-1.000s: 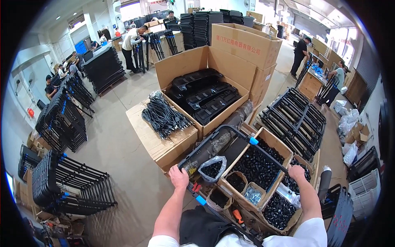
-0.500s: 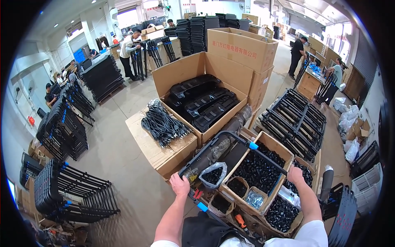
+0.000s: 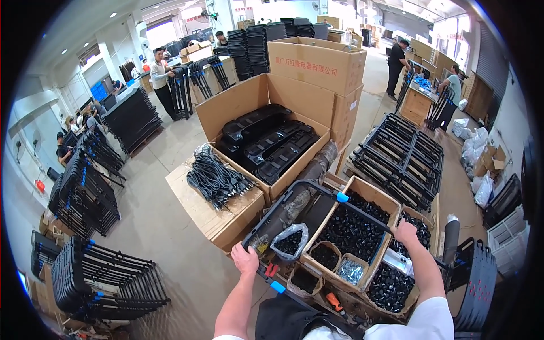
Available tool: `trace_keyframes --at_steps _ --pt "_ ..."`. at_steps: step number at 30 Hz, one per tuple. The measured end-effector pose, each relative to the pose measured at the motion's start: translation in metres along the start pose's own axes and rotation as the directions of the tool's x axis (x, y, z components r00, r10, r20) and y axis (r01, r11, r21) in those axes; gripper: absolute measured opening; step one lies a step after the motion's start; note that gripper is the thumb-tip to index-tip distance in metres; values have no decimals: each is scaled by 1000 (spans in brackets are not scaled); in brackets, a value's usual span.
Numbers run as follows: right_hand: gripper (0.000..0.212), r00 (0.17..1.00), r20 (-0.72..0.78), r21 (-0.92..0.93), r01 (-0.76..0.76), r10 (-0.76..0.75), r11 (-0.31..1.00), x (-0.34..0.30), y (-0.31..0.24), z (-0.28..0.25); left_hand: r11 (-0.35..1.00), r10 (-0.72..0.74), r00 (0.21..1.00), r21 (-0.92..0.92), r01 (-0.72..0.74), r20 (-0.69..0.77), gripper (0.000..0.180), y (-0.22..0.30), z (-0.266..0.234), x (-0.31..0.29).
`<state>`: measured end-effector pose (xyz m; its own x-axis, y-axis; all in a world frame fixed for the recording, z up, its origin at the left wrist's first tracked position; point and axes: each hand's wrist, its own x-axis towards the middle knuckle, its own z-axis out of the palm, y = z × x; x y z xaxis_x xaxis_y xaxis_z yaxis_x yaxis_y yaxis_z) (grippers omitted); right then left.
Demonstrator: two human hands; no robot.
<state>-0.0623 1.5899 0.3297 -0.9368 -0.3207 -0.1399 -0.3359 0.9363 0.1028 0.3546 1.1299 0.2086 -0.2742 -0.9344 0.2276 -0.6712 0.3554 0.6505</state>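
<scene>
A black tubular frame (image 3: 368, 215) with blue clips lies across the work surface in front of me, over several boxes of parts. My left hand (image 3: 245, 259) is closed round its left corner. My right hand (image 3: 404, 233) grips its right side, beside a box edge. Within and under the frame are a plastic bag of small black parts (image 3: 289, 242), a box of black knobs or caps (image 3: 347, 233) and a tub of silver screws (image 3: 351, 271). Red-handled pliers (image 3: 271, 270) lie near my left hand. An orange-handled tool (image 3: 335, 302) rests close to my body.
An open carton (image 3: 226, 107) of black plastic housings stands ahead, with bundled black cables (image 3: 218, 177) on a carton to its left. More black frames (image 3: 399, 161) are stacked at right and others (image 3: 107, 277) stand at left. Several people work farther back.
My view has shifted slightly, while both hands keep their hold on the frame. In the background at left, a person in a white top has straightened up from bending over.
</scene>
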Motion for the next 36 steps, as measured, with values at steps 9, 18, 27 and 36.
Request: trace_keyframes --at_steps 9,18,27,36 --pt "47 999 29 7 35 -36 999 1 7 3 1000 -2 1000 -1 2 4 45 1 4 1" --pt "48 998 48 59 -42 39 997 1 4 0 1000 4 1000 -9 -4 4 45 3 2 4" --pt "48 995 51 94 -90 85 992 15 7 8 1000 6 1000 -9 -6 5 45 2 3 3" --pt "53 994 88 65 -74 68 995 25 12 19 999 34 999 -14 -34 -14 45 1 5 4"
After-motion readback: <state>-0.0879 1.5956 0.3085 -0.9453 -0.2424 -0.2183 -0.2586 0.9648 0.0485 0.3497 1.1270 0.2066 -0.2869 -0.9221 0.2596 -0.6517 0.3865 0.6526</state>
